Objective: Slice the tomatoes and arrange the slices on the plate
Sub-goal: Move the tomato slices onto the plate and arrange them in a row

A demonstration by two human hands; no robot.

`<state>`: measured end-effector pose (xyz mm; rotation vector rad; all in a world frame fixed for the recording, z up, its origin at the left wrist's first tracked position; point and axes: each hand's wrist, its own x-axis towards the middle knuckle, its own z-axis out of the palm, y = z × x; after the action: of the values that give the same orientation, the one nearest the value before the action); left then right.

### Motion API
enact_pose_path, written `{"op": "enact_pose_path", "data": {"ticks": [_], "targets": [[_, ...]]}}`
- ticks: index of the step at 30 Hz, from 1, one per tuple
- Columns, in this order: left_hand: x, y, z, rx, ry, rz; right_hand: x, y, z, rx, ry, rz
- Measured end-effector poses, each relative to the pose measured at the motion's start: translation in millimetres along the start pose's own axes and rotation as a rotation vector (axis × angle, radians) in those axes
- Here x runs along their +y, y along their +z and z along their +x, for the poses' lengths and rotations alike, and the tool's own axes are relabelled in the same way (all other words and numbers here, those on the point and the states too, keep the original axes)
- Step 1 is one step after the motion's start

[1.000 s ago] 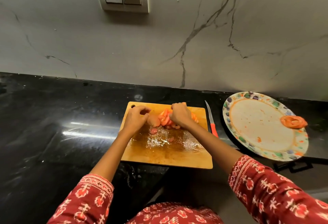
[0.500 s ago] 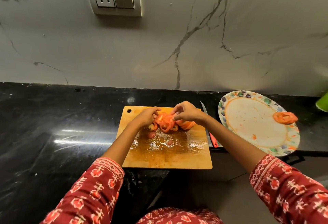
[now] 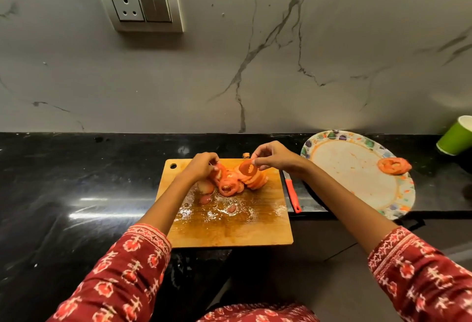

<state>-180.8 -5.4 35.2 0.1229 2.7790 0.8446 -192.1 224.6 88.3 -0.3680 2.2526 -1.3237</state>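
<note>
Centre of the frame, on the wet wooden cutting board [image 3: 229, 229], sits the pile of tomato slices [image 3: 237, 178] — cutting looks done, transfer is the step in hand. Right hand [image 3: 277, 159] pinches one round slice [image 3: 248, 168] between thumb and fingertips, lifted just off the top of the stack. Left hand [image 3: 201, 167] has its fingers curled onto the left side of the pile, gripping or steadying slices there; exact hold is partly hidden. Plate [image 3: 398, 201], right of frame, carries only a small cluster of slices [image 3: 394, 166] at its far right rim, so most of the arranging is left, by my reading. Knife [image 3: 291, 191] with red handle lies between board and plate, blade pointing away, untouched.

To do it well: keep the pinch light — slices are soft and juicy and will likely tear or drop seeds if squeezed. Carry the slice flat over the knife rather than dragging across it, and lay it overlapping the ones already down, working along the rim. Left hand should hold the stack so it does not slide on the slick board. Green cup [image 3: 457, 136] at the right edge is well clear.
</note>
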Motion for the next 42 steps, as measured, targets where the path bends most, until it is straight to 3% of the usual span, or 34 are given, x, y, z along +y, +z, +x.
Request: {"op": "enact_pose_path", "data": {"ticks": [6,16,24,31,37,42], "targets": [[28.5,-26.0,-12.4,0.159,0.143,-0.115,2.6,-21.5,-11.6,0.036,-0.005,0.113],[121.0,15.4,17.9,0.131,0.31,-0.236,38.8,-92.2,-60.1,0.206,0.003,0.135],[212.2,80.9,68.3,-0.001,0.395,-0.232,102.8,-176.3,-121.6,0.48,0.127,0.197],[269.9,135.5,97.0,-0.042,0.441,-0.196,157.0,-241.1,-148.9,0.776,0.297,0.027],[287.6,167.3,105.9,-0.042,0.405,-0.159,176.7,-260.8,-140.6,0.723,0.333,0.049],[293.8,181.1,111.5,-0.024,0.364,-0.142,195.0,-264.3,-123.3,0.789,0.398,0.017]]}}
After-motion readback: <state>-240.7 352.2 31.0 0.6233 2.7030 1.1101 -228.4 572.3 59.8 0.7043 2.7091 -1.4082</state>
